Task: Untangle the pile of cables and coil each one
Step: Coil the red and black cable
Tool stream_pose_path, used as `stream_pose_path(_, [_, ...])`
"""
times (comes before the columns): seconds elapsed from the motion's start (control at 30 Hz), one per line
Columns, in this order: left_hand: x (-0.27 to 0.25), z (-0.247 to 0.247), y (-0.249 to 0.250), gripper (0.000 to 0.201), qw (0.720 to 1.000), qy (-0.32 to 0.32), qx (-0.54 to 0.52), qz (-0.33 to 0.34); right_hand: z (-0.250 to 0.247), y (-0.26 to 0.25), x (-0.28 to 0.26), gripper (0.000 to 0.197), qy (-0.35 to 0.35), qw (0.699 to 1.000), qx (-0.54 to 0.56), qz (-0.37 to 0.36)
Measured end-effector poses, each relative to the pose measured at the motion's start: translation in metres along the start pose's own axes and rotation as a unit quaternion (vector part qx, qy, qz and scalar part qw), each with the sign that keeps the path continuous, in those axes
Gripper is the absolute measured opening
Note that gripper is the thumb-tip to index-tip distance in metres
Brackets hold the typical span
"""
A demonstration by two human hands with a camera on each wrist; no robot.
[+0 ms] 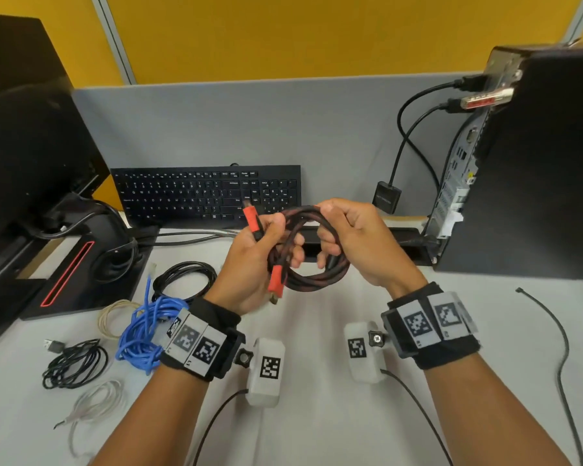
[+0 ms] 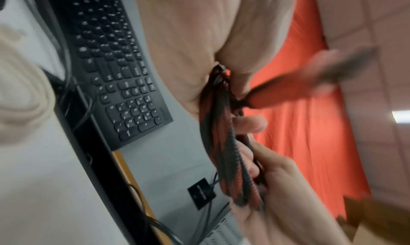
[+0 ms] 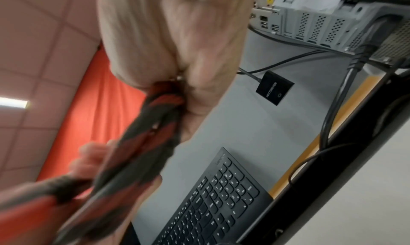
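Note:
A red-and-black braided cable (image 1: 312,277) is wound into a coil and held above the desk between both hands. My left hand (image 1: 260,253) grips the coil's left side, with one red plug (image 1: 252,219) sticking up past the thumb and the other red plug (image 1: 276,283) hanging below. My right hand (image 1: 354,240) grips the coil's right side, fingers curled round the strands. The left wrist view shows the braided cable (image 2: 224,143) running from my palm to the other hand. In the right wrist view the braided cable (image 3: 142,136) leaves my fist, blurred.
Coiled cables lie at the left of the white desk (image 1: 317,415): a black one (image 1: 184,279), a blue one (image 1: 147,334), a beige one (image 1: 115,317), a black USB one (image 1: 74,364), a white one (image 1: 95,403). A loose black cable (image 1: 561,358) lies right. Keyboard (image 1: 209,196), monitor stand (image 1: 78,270), computer tower (image 1: 535,163) stand behind.

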State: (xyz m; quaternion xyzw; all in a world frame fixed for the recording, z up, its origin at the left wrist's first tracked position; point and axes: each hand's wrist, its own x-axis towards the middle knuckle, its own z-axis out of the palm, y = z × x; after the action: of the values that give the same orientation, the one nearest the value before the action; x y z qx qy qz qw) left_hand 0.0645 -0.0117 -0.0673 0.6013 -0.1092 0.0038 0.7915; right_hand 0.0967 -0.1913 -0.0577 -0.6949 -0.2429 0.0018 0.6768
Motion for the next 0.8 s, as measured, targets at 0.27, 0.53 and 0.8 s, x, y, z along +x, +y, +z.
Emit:
stream_pose_path(0.27, [-0.004, -0.009, 0.015, 0.036, 0.951, -0.01, 0.307, -0.032, 0.001, 0.008, 0.01, 0.036, 0.267, 0.937, -0.222, -0.023])
stream_pose_path(0.53, [-0.01, -0.017, 0.038, 0.032, 0.887, -0.069, 0.449, 0.081, -0.017, -0.01, 0.005, 0.048, 0.206, 0.973, 0.051, 0.091])
stream_pose_path(0.8, [-0.017, -0.041, 0.061, 0.027, 0.934, -0.169, 0.314, 0.018, -0.036, -0.02, -0.002, 0.051, 0.133, 0.985, 0.086, 0.066])
